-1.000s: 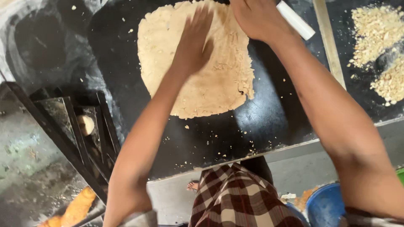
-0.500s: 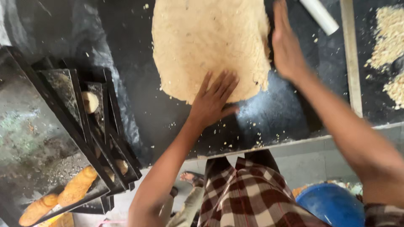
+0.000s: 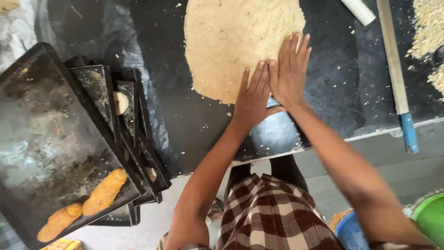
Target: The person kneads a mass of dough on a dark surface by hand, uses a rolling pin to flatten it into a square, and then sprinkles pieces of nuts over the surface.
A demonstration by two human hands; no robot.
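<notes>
A wide flat sheet of pale crumbly dough [image 3: 236, 41] lies on a black worktop [image 3: 185, 129]. My left hand [image 3: 252, 95] and my right hand [image 3: 290, 69] lie side by side, palms down and fingers stretched, on the sheet's near right edge. Neither hand holds anything. Below them I see my checked cloth [image 3: 273, 213].
A stack of dark baking trays [image 3: 55, 139] stands at the left, with two golden baked pieces [image 3: 104, 192] on the nearest tray. A long wooden stick with a blue end [image 3: 395, 74] and a white roller [image 3: 358, 10] lie at the right. Loose crumbs [image 3: 428, 28] sit far right. Blue and green buckets [image 3: 351, 231] are below.
My hands have come together at the near right edge of the dough; earlier the left was on the near edge and the right on the sheet's right side. The view shifted right.
</notes>
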